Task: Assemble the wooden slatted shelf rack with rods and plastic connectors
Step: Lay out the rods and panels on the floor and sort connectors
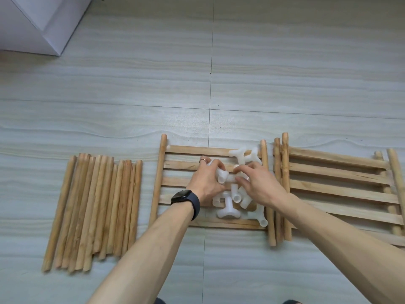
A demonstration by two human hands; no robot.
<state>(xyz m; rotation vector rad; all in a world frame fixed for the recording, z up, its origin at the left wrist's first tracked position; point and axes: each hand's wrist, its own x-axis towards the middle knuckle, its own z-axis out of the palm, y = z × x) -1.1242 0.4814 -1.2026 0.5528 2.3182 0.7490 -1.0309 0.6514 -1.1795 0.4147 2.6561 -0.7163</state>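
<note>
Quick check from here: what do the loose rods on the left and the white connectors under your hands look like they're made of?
Loose rods: apparently bare, unfinished wood; pale tan, visible grain, uneven surfaces, no gloss.
White connectors: look like moulded plastic; milky, slightly translucent, smooth, with hollow tube sockets. Whether they are hard or flexible can't be told.
Both hands, left and right, are in the pile, which lies on a slatted panel.

We look down on a floor of large pale grey tiles with a soft wavy grain, like bleached wood. Thin dark joints cross it, one running away from us and one from side to side. At the far left corner stands a white box, its folded edges catching even, shadowless light
</note>
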